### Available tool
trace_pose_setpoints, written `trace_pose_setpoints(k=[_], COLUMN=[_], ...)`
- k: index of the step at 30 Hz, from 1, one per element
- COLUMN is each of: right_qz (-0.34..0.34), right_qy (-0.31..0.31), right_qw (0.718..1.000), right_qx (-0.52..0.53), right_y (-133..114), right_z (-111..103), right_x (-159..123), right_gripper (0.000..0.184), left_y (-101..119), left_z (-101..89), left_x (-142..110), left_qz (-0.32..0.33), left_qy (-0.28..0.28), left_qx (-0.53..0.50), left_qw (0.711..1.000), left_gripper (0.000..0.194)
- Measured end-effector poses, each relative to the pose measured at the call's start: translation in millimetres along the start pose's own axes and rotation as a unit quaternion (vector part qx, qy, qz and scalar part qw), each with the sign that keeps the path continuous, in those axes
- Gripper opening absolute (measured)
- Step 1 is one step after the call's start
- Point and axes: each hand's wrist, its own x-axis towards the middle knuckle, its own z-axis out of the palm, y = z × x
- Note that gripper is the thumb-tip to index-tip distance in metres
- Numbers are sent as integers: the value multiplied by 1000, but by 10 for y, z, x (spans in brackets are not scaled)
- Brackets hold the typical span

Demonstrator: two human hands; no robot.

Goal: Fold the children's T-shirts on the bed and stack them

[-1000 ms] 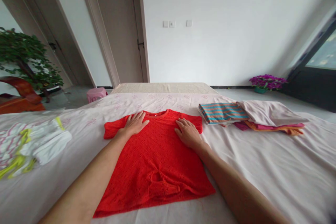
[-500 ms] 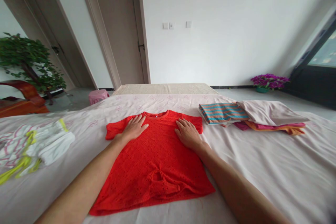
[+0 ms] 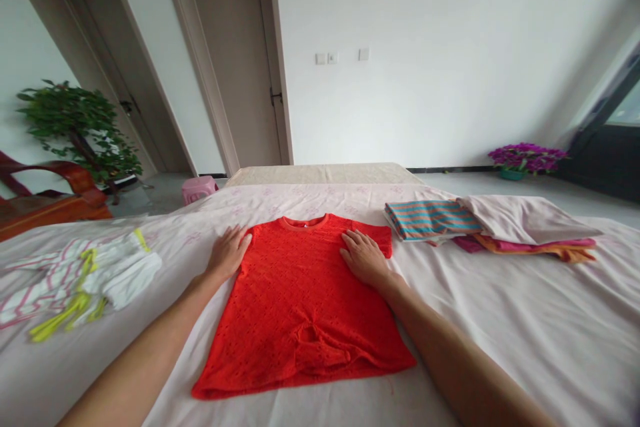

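Note:
A red short-sleeved T-shirt (image 3: 295,287) with small eyelet holes lies spread on the bed, its neckline away from me. At its lower front a knotted, gathered part with a small opening shows near the hem. My left hand (image 3: 229,252) lies at the shirt's left shoulder edge, fingers stretched out, thumb against the red cloth. The left sleeve does not show beside it; whether it is folded under or covered I cannot tell. My right hand (image 3: 366,257) rests flat on the shirt near the right sleeve, which lies spread outward. Its fingers are extended.
Folded clothes (image 3: 530,220) are stacked on the right, with a striped folded garment (image 3: 433,219) beside them. White clothing with yellow trim (image 3: 100,277) lies loosely at left on the pale bedsheet (image 3: 500,320). Beyond stand a pink stool (image 3: 199,189) and a wooden chair (image 3: 65,193).
My left hand has slid left from the shirt's upper front to its shoulder edge, and the left sleeve no longer shows. My right hand stays on the shirt. The view has shifted slightly.

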Motion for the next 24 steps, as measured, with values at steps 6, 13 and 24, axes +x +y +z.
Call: trace_pose_setpoints(k=[6, 13, 24], right_qz=[-2, -3, -8], right_qy=[3, 0, -71], right_qw=[1000, 1000, 996], right_qx=[1, -1, -44], right_y=[1, -11, -56], right_z=[-3, -29, -175], right_x=[-2, -7, 76], right_gripper=[53, 54, 54], left_y=[-296, -431, -256], left_z=[-57, -251, -404], left_x=[21, -126, -58], left_qz=[-110, -225, -263], left_qy=[-34, 12, 10], left_qx=[12, 55, -38], left_qw=[993, 973, 964], left_gripper=[59, 67, 38])
